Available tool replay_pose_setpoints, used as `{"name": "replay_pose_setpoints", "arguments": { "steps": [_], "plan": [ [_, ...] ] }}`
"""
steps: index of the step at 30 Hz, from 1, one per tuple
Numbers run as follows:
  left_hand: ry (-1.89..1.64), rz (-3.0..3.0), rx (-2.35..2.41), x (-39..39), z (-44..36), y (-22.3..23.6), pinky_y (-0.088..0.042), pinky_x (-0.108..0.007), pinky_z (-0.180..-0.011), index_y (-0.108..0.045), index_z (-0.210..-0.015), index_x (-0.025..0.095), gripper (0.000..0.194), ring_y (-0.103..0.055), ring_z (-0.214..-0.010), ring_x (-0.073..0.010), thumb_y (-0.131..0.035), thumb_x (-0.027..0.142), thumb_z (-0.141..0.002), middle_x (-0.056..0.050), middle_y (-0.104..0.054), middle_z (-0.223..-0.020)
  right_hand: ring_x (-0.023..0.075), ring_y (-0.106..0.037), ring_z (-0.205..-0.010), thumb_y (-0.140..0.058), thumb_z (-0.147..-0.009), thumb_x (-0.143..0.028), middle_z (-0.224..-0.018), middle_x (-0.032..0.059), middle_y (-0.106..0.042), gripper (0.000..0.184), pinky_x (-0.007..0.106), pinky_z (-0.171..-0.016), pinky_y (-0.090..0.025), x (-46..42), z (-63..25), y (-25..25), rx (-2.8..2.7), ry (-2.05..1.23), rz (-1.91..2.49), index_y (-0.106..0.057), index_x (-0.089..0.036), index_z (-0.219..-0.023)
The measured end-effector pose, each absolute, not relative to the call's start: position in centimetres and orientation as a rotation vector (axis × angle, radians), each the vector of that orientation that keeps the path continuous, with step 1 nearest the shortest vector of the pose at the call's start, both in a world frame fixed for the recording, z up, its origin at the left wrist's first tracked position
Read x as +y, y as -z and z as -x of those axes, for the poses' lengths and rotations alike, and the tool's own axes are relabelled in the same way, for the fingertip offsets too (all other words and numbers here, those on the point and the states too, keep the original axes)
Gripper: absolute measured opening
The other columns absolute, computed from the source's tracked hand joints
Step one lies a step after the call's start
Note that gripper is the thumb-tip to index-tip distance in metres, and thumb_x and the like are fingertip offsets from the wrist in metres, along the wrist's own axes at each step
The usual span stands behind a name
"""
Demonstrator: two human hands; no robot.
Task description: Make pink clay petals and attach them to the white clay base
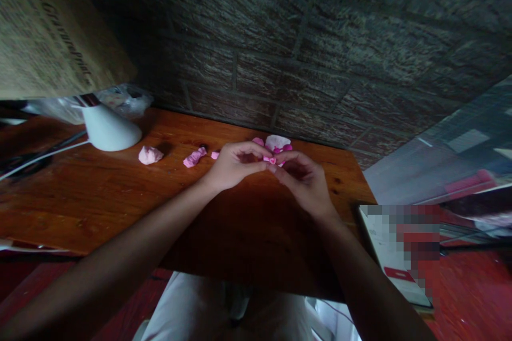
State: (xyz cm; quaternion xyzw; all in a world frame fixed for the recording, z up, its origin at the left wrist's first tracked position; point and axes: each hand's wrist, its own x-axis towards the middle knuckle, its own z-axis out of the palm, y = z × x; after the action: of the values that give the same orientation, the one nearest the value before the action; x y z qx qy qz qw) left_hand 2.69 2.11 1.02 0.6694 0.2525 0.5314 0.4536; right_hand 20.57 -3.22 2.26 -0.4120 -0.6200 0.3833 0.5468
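Note:
Between the fingertips of both hands is a small pink rolled piece (272, 160), shaped like a rosebud; its material is hard to tell. My left hand (236, 162) pinches it from the left, thumb below and forefinger above. From the right, my right hand (306, 178) pinches it with thumb and forefinger. Just behind the fingers lie thin pink and whitish petal-like pieces (278, 143), partly hidden by the hands. To the left on the table are a pale pink lump (150, 155) and a longer crumpled pink lump (194, 157). A smaller pink bit (215, 155) is beside my left hand.
The wooden table (120, 202) runs along a dark brick-patterned wall (272, 64). A lamp with a white base (112, 128) and a printed shade (52, 37) stands at the left, clear plastic (132, 98) behind it. A flat pale object (384, 245), partly pixelated, is at the right edge.

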Motion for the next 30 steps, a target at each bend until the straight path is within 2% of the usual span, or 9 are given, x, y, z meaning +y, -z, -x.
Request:
{"name": "replay_pose_setpoints", "arguments": {
  "steps": [13, 23, 27, 30],
  "plan": [
    [-1.313, -1.620, 0.541, 2.13, -2.67, -0.89, -0.056, -0.027, -0.078, -0.082, -0.087, 0.019, 0.014, -0.072, -0.080, -0.0154, -0.088, 0.022, -0.073, -0.005, -0.081, -0.089, 0.0129, -0.060, -0.067, -0.082, -0.082, -0.037, -0.088, 0.0007, -0.073, 0.019, 0.028, -0.060, -0.047, -3.26, -20.47, -2.03, -1.475, -0.852, 0.965, -0.072, -0.024, -0.092],
    [-1.318, -1.651, 0.569, 2.01, -2.58, -0.85, -0.059, -0.033, -0.090, -0.084, -0.087, 0.021, 0.015, -0.077, -0.092, -0.0210, -0.089, 0.027, -0.073, -0.008, -0.083, -0.097, 0.0121, -0.056, -0.061, -0.078, -0.085, -0.036, -0.084, 0.0006, -0.072, 0.015, 0.027, -0.056, -0.044, -3.44, -20.41, -2.10, -1.535, -0.758, 0.997, -0.071, -0.024, -0.092],
    [-1.322, -1.661, 0.578, 2.05, -2.56, -0.77, -0.060, -0.034, -0.089, -0.084, -0.088, 0.021, 0.017, -0.078, -0.091, -0.0211, -0.090, 0.029, -0.073, -0.007, -0.083, -0.097, 0.0121, -0.058, -0.065, -0.077, -0.086, -0.033, -0.084, 0.0000, -0.072, 0.013, 0.026, -0.058, -0.046, -3.30, -20.44, -1.91, -1.547, -0.755, 0.969, -0.071, -0.024, -0.093],
    [-1.322, -1.653, 0.599, 2.06, -2.63, -0.76, -0.060, -0.034, -0.088, -0.084, -0.088, 0.019, 0.022, -0.077, -0.089, -0.0211, -0.090, 0.034, -0.073, -0.007, -0.083, -0.094, 0.0125, -0.062, -0.069, -0.079, -0.085, -0.037, -0.087, 0.0005, -0.072, 0.019, 0.026, -0.060, -0.048, -3.18, -20.36, -1.81, -1.529, -0.763, 0.929, -0.070, -0.023, -0.094]
  ]
}}
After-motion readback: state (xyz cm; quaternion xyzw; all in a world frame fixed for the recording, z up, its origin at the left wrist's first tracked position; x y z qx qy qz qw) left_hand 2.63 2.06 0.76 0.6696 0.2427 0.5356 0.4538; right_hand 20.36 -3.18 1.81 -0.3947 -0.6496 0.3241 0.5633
